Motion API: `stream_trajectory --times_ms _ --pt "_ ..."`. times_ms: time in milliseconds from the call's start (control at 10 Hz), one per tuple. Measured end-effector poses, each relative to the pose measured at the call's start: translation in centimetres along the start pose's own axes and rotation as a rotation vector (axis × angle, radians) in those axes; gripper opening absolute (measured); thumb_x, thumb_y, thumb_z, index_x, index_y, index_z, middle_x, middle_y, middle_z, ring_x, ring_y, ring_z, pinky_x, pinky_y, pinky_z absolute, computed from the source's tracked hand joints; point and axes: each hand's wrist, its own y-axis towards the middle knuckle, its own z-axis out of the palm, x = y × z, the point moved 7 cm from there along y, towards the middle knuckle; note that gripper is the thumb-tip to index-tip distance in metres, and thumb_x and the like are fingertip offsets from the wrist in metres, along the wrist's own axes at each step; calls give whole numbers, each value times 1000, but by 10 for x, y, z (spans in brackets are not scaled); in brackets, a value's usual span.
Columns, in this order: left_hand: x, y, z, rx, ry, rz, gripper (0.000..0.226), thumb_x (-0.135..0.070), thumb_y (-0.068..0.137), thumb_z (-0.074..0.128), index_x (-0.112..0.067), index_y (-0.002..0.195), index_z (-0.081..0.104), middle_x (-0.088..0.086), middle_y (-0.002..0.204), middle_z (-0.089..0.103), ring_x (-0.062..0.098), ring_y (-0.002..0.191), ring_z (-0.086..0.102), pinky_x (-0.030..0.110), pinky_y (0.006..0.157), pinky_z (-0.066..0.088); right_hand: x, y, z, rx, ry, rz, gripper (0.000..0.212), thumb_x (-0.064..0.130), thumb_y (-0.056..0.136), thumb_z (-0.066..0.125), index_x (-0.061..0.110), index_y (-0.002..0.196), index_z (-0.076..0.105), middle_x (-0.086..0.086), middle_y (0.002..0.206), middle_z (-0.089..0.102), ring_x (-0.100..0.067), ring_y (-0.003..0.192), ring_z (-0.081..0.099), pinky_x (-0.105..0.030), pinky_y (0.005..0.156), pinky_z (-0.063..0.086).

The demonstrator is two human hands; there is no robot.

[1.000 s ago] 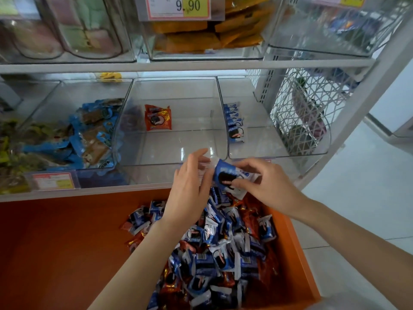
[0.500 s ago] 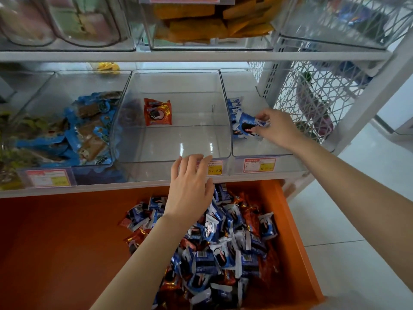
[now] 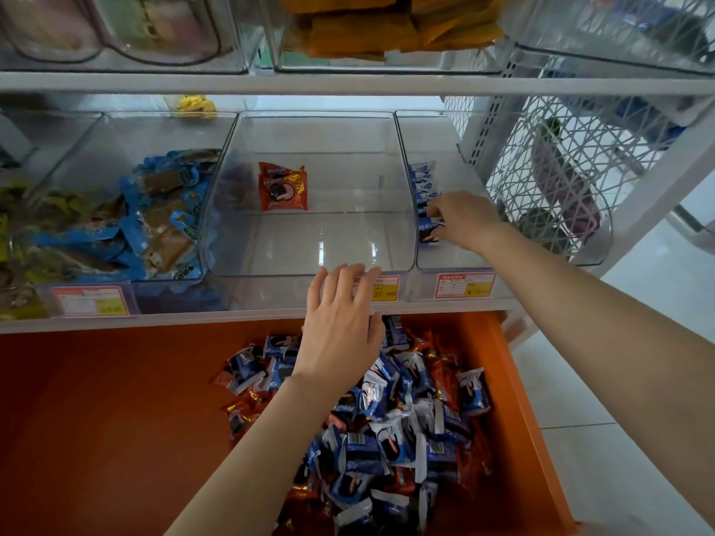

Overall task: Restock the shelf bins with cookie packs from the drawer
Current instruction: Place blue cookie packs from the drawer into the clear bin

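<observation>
The orange drawer (image 3: 116,419) is pulled out below the shelf, with a pile of blue and red cookie packs (image 3: 387,439) heaped on its right side. My left hand (image 3: 340,323) hovers with fingers spread over the pile, just below the front edge of the clear middle bin (image 3: 321,261). That bin holds a red cookie pack (image 3: 284,187) standing at its back. My right hand (image 3: 464,222) reaches into the clear right bin (image 3: 456,148) and pinches a blue cookie pack (image 3: 427,232) at the front of a row of blue packs (image 3: 421,179).
The left bin (image 3: 96,148) holds several blue and brown snack packs. Price tags (image 3: 464,284) line the shelf front. Upper bins carry orange packs (image 3: 387,25). A white lattice panel (image 3: 561,168) closes the shelf's right side; pale floor tiles (image 3: 638,342) lie beyond.
My right hand carried a blue pack from above the drawer into the right bin and set it lower, at the front of the row. My left hand stayed over the pile.
</observation>
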Motion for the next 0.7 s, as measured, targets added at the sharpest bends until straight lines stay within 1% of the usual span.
stream_trajectory --times_ms 100,200,300,400,500,600,700 --pt "0 0 0 -15 2 6 48 -25 80 53 -12 126 52 8 123 55 25 118 47 45 109 31 5 1 -6 -38 -62 -67 39 28 88 64 17 126 59 -12 121 56 -30 115 47 -36 85 40" --pt "0 0 1 -14 13 7 49 -26 80 53 -13 127 52 8 123 55 25 118 47 45 109 31 4 0 -9 -37 -41 -99 44 34 86 67 18 125 58 -10 120 57 -29 114 47 -36 83 38" --pt "0 0 1 -12 16 9 49 -26 80 53 -13 127 52 8 123 55 25 118 47 45 109 32 4 -2 -8 -34 -19 -113 44 34 87 66 17 126 58 -10 119 59 -28 112 49 -35 80 39" --pt "0 0 1 -9 16 9 49 -26 80 53 -13 127 52 7 123 55 24 119 45 44 109 30 6 -1 -8 -43 -26 -107 44 33 87 66 15 125 57 -11 121 55 -28 114 47 -33 76 36" --pt "0 0 2 13 8 4 49 -26 80 52 -13 127 51 8 124 55 24 120 45 45 109 30 6 -3 -7 -21 -4 -69 47 33 86 67 14 127 55 -12 124 49 -29 110 51 -32 74 35" --pt "0 -1 0 33 1 13 49 -25 81 54 -12 129 50 8 125 55 26 121 47 46 110 29 5 -7 -8 -19 59 -30 46 33 89 64 13 129 52 -11 127 48 -29 106 54 -32 75 39" --pt "1 0 -1 48 14 25 52 -19 81 64 -12 131 49 9 127 54 27 122 47 43 111 24 5 -17 -14 -78 238 15 39 33 97 50 9 128 54 -13 126 51 -29 108 55 -32 81 41"
